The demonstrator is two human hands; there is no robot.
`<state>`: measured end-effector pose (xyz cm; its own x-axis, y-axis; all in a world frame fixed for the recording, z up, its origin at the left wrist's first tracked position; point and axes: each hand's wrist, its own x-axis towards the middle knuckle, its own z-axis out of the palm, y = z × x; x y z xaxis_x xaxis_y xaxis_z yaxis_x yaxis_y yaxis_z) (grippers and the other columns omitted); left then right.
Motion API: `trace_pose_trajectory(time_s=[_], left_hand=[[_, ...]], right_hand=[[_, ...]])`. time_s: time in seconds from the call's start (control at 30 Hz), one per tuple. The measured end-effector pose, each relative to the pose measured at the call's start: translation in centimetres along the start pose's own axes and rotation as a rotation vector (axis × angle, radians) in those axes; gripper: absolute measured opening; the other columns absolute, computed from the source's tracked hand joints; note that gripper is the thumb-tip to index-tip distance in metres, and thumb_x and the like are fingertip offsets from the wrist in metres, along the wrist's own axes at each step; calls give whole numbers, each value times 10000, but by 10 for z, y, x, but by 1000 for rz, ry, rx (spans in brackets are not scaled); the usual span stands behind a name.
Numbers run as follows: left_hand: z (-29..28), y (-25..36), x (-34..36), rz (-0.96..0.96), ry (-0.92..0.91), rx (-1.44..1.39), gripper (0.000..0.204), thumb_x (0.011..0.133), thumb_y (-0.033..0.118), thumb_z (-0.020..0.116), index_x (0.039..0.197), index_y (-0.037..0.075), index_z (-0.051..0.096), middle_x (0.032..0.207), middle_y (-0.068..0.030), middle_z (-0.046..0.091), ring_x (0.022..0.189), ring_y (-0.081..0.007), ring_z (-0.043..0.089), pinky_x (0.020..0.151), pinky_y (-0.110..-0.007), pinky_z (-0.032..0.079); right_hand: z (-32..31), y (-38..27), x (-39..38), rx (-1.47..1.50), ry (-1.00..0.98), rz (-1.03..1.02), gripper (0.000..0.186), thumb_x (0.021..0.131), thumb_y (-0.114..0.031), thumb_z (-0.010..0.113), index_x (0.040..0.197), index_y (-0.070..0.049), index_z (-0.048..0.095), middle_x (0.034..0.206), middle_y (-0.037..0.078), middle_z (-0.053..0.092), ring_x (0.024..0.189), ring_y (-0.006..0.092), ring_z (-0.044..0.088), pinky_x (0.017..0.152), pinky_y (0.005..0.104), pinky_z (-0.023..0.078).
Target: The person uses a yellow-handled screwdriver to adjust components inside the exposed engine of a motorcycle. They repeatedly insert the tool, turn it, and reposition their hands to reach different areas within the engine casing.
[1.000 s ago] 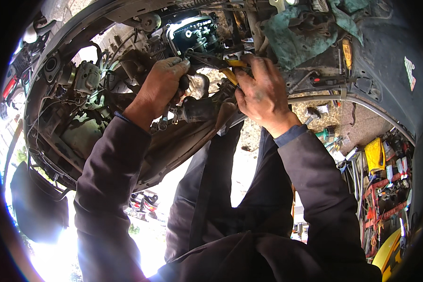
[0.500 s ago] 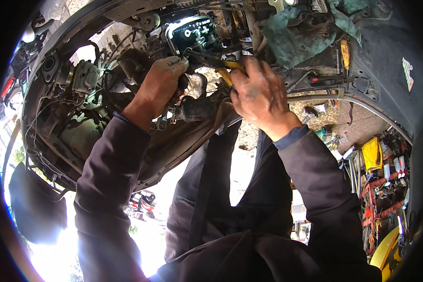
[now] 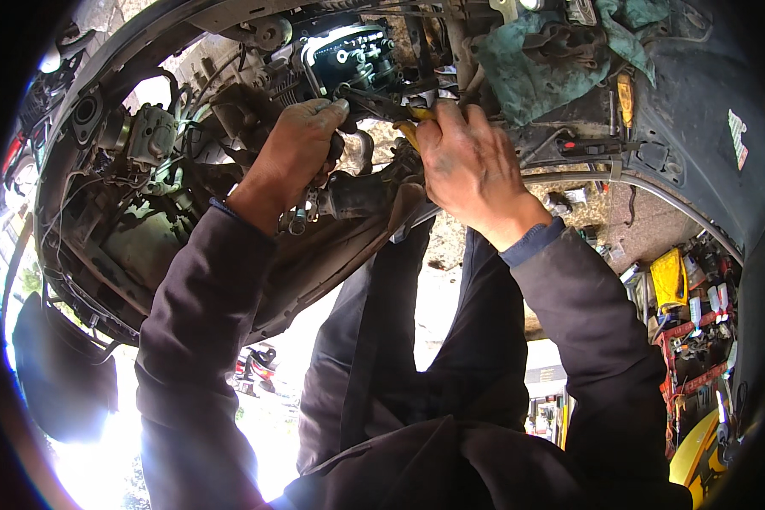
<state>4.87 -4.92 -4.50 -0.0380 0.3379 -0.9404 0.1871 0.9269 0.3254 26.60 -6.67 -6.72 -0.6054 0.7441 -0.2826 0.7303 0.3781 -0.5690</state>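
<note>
My right hand [image 3: 476, 170] is closed around yellow-handled pliers [image 3: 410, 132], with the fingers over the grips. The dark jaws reach left toward my left hand, among the engine parts. My left hand [image 3: 293, 149] is curled, thumb up near the jaw tips; a dark piece shows beside its fingers, too hidden to name. Just beyond both hands lies the opened engine top [image 3: 348, 59], with bright metal parts inside a pale rim. Below the hands runs a dark cylindrical part [image 3: 357, 195], near the edge of the scooter body.
At the upper right a green cloth [image 3: 518, 85] lies with dark metal parts on it, beside a yellow-handled tool [image 3: 626, 98]. A carburettor-like metal part [image 3: 153, 136] sits left. A red tool rack [image 3: 676, 365] and yellow cloth [image 3: 670, 280] are at the lower right.
My right hand has shifted slightly right and up with the pliers still in it. My left hand stays at nearly the same place, moved a touch to the right.
</note>
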Motion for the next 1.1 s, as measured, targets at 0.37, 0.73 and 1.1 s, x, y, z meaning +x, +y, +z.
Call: trace_pose_trajectory(time_s=[0.37,0.73,1.1], left_hand=[[7,-3,-2,-13,25,-89,273,1014,279,517,856,69,593,641,15,505,484,-81,426,445,-245,344],[42,-23,1,-50,110,-576,282,1041,289,450,913,64,563,725,-43,540,570,-150,466,517,-301,379],[19,-14,-3,-38,19,-393,263,1041,247,457,891,55,556,670,-34,525,512,-125,443,454,-274,337]], right_hand=[[-3,-1,6,57,-98,25,156,853,-95,608,928,37,644,954,215,592,790,362,678,626,430,582],[-14,-20,6,146,-136,141,172,803,-112,664,914,19,650,893,232,629,736,341,700,635,402,578],[-18,-52,6,386,-146,380,237,719,-79,667,930,21,629,853,280,613,735,450,654,671,504,551]])
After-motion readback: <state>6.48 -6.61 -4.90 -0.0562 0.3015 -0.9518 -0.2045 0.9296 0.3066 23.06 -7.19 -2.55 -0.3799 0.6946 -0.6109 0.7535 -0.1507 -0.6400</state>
